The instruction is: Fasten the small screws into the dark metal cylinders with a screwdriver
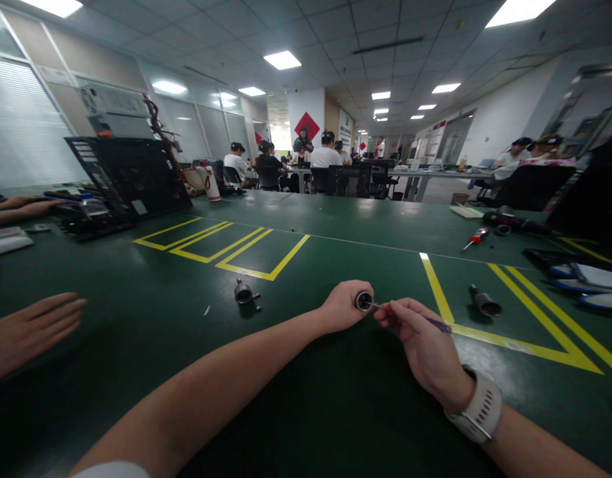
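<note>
My left hand (343, 309) is wrapped round a short metal cylinder (358, 302) whose open end faces me. In my right hand (425, 338), between thumb and fingers, is a thin tool with a purple handle (439, 324). Its slender metal tip reaches into the mouth of the cylinder; exactly what it touches inside is too small to tell. Left of my hands, a cup-shaped metal part (243, 293) lies on the green table (286, 345), with a few small metal pieces (257, 308) beside it. Another stepped metal part (486, 303) rests on its side at the right.
Another person's hand (42, 325) hovers at the left edge. A black computer case (131, 176) stands at the back left. Yellow tape (246, 272) marks the tabletop. At the right are a red screwdriver (479, 236), a dark power tool (510, 220) and blue-white gloves (592, 275).
</note>
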